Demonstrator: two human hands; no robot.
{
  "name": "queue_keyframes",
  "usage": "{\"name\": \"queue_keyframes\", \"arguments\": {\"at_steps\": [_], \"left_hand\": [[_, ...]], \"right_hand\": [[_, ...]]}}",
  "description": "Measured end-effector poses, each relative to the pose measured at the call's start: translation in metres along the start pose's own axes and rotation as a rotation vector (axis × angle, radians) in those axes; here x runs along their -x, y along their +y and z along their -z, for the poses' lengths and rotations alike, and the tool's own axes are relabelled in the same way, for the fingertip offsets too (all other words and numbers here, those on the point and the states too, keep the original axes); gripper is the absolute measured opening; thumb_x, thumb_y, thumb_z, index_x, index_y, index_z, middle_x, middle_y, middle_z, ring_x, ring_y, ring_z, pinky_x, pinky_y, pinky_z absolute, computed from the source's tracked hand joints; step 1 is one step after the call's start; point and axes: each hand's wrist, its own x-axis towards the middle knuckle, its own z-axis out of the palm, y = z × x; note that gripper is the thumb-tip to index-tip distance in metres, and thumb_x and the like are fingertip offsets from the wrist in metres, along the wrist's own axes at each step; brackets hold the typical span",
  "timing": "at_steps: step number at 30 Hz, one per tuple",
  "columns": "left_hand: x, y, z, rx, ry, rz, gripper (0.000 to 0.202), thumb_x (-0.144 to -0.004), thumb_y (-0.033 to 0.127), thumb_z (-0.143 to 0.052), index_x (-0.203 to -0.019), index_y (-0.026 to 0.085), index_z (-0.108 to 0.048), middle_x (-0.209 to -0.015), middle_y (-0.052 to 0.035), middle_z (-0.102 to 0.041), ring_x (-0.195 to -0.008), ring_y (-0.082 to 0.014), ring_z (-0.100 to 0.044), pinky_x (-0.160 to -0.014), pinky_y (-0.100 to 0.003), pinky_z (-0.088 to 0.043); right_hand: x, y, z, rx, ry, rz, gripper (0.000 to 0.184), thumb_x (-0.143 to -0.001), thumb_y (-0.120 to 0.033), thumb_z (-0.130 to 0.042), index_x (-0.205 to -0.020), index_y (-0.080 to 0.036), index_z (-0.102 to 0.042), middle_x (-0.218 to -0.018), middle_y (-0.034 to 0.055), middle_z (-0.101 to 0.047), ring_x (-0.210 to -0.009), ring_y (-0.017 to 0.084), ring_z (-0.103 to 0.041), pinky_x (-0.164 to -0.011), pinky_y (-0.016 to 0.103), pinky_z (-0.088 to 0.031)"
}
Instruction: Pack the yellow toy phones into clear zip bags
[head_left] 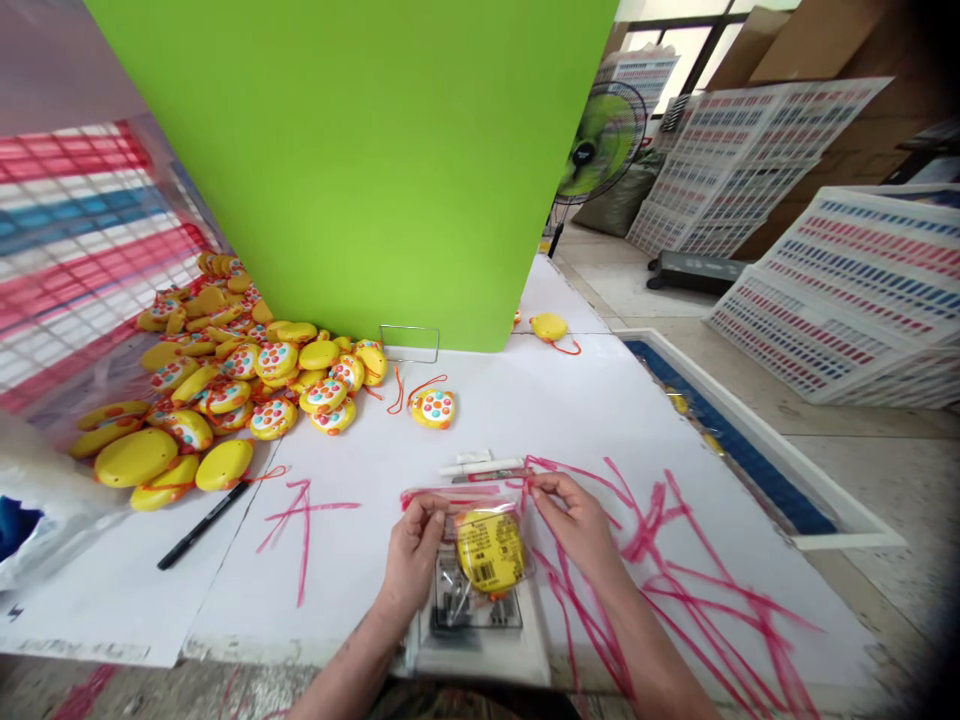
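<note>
A clear plastic bag (480,500) with a pink strip along its top lies on the white table (525,410) near the front edge. Inside it sits a yellow round toy (490,549), label side up. My left hand (415,551) pinches the bag's top left corner. My right hand (571,512) pinches the top right corner. Beneath the bag lies a stack of more clear bags (480,640) with a printed sheet inside.
A heap of yellow toys (240,370) covers the table's left side; one toy (433,407) lies apart, another (550,326) by the green board (375,170). A black pen (202,525) and a white marker (480,466) lie nearby. White crates (847,300) and a fan (602,140) stand at right.
</note>
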Motion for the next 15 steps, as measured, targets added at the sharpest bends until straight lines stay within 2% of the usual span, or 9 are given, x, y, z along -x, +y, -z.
{"name": "queue_keyframes", "arguments": {"at_steps": [2, 5, 9, 12, 15], "left_hand": [[0.0, 0.0, 0.0, -0.003, -0.01, -0.024, 0.026, -0.087, 0.043, -0.052, -0.091, 0.018, -0.059, -0.086, -0.0035, -0.065, -0.081, -0.0173, -0.06, -0.077, -0.028, -0.046], [0.0, -0.002, 0.0, 0.0, 0.006, -0.011, 0.028, -0.085, 0.045, -0.054, -0.091, 0.018, -0.06, -0.087, -0.0041, -0.065, -0.08, -0.0175, -0.059, -0.075, -0.028, -0.046], [-0.001, -0.003, 0.002, -0.029, -0.015, -0.013, 0.029, -0.086, 0.044, -0.052, -0.093, 0.018, -0.06, -0.088, -0.0045, -0.065, -0.082, -0.0178, -0.059, -0.075, -0.028, -0.046], [-0.001, -0.001, 0.002, -0.042, -0.034, -0.035, 0.027, -0.088, 0.043, -0.051, -0.093, 0.017, -0.059, -0.086, -0.0044, -0.065, -0.082, -0.0175, -0.059, -0.076, -0.028, -0.046], [0.0, 0.0, 0.001, 0.02, -0.044, -0.012, 0.027, -0.087, 0.043, -0.051, -0.092, 0.018, -0.058, -0.084, -0.0037, -0.065, -0.079, -0.0172, -0.06, -0.076, -0.029, -0.047]], "right_hand": [[0.0, -0.004, 0.002, -0.006, 0.088, 0.01, 0.019, -0.082, -0.038, -0.056, -0.088, -0.02, -0.062, -0.088, 0.0071, -0.069, -0.088, 0.023, -0.062, -0.083, 0.038, -0.048], [0.002, -0.012, 0.002, 0.005, 0.094, 0.032, 0.02, -0.083, -0.037, -0.056, -0.092, -0.02, -0.062, -0.092, 0.0079, -0.069, -0.091, 0.024, -0.062, -0.084, 0.039, -0.048], [0.001, -0.023, -0.005, 0.099, -0.014, 0.106, 0.018, -0.085, -0.033, -0.053, -0.092, -0.022, -0.065, -0.096, 0.008, -0.069, -0.095, 0.025, -0.062, -0.087, 0.04, -0.047], [-0.001, -0.03, -0.012, 0.142, -0.167, 0.199, 0.017, -0.085, -0.031, -0.054, -0.094, -0.024, -0.067, -0.099, 0.0061, -0.068, -0.098, 0.024, -0.061, -0.09, 0.038, -0.047], [-0.001, -0.033, -0.016, 0.115, -0.316, 0.152, 0.019, -0.087, -0.033, -0.053, -0.098, -0.025, -0.066, -0.101, 0.0053, -0.067, -0.099, 0.023, -0.061, -0.089, 0.037, -0.047]]}}
